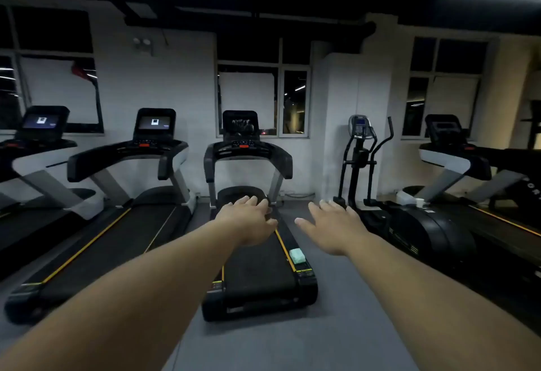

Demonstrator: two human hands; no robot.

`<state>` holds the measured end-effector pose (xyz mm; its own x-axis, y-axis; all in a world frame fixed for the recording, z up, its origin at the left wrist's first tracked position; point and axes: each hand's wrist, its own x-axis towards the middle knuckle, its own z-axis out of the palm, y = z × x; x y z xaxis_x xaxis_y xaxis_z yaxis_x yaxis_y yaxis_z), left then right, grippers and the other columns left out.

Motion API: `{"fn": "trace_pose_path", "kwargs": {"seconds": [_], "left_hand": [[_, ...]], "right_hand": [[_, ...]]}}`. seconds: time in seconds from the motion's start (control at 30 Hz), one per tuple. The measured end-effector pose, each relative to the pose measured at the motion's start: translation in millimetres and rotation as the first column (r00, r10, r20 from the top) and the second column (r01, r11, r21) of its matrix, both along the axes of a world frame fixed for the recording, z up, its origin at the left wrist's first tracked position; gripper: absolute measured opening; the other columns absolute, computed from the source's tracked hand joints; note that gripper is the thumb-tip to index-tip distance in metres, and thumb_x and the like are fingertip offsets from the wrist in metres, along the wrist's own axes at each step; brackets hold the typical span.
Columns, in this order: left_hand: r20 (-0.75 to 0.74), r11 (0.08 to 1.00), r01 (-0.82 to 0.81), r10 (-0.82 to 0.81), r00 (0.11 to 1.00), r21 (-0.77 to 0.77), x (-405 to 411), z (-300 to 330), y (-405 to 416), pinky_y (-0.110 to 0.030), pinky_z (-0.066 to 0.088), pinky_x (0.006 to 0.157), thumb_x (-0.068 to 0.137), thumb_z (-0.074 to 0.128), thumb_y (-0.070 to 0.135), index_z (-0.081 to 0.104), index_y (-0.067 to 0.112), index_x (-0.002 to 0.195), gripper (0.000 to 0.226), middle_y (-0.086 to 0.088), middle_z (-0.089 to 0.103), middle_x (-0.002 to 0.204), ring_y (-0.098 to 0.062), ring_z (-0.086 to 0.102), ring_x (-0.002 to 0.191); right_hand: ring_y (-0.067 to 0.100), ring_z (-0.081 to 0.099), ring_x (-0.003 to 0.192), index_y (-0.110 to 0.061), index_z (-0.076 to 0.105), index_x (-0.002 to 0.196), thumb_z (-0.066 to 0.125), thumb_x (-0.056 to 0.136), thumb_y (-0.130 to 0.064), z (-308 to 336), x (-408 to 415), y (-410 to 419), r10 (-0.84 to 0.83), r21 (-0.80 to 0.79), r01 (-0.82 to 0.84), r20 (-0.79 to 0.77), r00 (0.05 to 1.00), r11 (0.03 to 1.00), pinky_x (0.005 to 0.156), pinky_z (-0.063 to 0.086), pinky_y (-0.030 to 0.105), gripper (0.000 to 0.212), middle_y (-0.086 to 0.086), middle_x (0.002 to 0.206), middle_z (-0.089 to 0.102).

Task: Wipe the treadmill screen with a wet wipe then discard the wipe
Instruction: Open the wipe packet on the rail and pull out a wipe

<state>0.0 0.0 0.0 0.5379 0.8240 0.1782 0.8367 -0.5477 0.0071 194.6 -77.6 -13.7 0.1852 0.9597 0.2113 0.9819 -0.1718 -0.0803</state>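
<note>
Both our hands, left hand (248,220) and right hand (332,228), spread, empty. Below right hand: pale green pack (297,255), probably wipes; soft, light; pinch its edges.

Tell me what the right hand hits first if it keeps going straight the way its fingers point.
Probably nothing close: the right hand points up the grey floor gap beside the elliptical trainer toward the wall; depth is unclear.

There are 4 treadmills (248,165) in a row, with 1 elliptical trainer (363,165) between the 3rd and 4th. 2 treadmill screens (154,122) are lit. 1 pale green wipe pack (297,254) lies on a treadmill's side rail. 2 bare hands (248,221) reach forward, and 3 windows (263,86) line the wall.
</note>
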Motion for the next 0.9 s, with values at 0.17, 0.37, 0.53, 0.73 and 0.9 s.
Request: {"fn": "trace_pose_path", "kwargs": {"seconds": [0.17,0.37,0.53,0.73,0.9], "left_hand": [[-0.002,0.999,-0.021,0.021,1.000,-0.041,78.8,-17.9,59.3,-0.052,0.017,0.125,0.103,0.027,0.058,0.013,0.021,0.164,0.073,-0.007,0.017,0.171,-0.025,0.007,0.158],[0.043,0.997,-0.050,0.052,0.998,-0.054,161.0,-63.5,127.9,-0.048,0.008,0.128,0.104,0.027,0.058,0.006,0.023,0.165,0.073,-0.005,0.003,0.173,-0.022,-0.001,0.159],[0.058,0.993,-0.063,0.068,0.996,-0.098,209.8,-116.3,192.7,-0.047,0.006,0.128,0.104,0.028,0.059,0.005,0.023,0.165,0.074,-0.005,0.001,0.173,-0.021,-0.003,0.159],[0.038,0.987,-0.033,0.039,0.999,-0.156,252.9,-178.9,294.3,-0.048,0.005,0.128,0.104,0.028,0.058,0.005,0.023,0.165,0.074,-0.006,0.001,0.173,-0.021,-0.004,0.159],[0.035,0.983,-0.009,0.015,0.999,-0.184,278.2,-221.4,406.1,-0.049,0.004,0.128,0.104,0.028,0.056,0.005,0.023,0.165,0.073,-0.007,-0.001,0.173,-0.022,-0.007,0.159]], "right_hand": [[0.024,0.005,0.159,-0.022,0.015,0.163,0.018,0.102,-0.068,-18.6,80.4,52.8,-0.016,0.000,0.016,0.016,1.000,1.000,0.127,0.007,0.055,0.076,0.008,0.172,0.013],[0.023,-0.001,0.160,-0.023,0.009,0.164,0.019,0.103,-0.066,-67.6,160.5,124.9,-0.006,-0.042,0.006,0.006,1.000,0.999,0.128,0.002,0.053,0.075,0.007,0.173,0.005],[0.022,0.000,0.160,-0.024,0.011,0.164,0.022,0.104,-0.065,-114.6,199.8,189.6,0.018,-0.068,-0.017,0.002,1.000,0.998,0.128,0.002,0.052,0.073,0.006,0.173,0.006],[0.023,0.000,0.160,-0.023,0.012,0.164,0.024,0.105,-0.063,-167.9,235.6,292.5,0.023,-0.100,-0.024,-0.013,1.000,0.995,0.128,0.001,0.052,0.072,0.007,0.173,0.007],[0.023,-0.001,0.160,-0.023,0.011,0.163,0.025,0.106,-0.060,-205.3,261.1,397.0,0.002,-0.107,-0.001,0.012,1.000,0.994,0.128,0.001,0.051,0.070,0.007,0.173,0.006]]}}
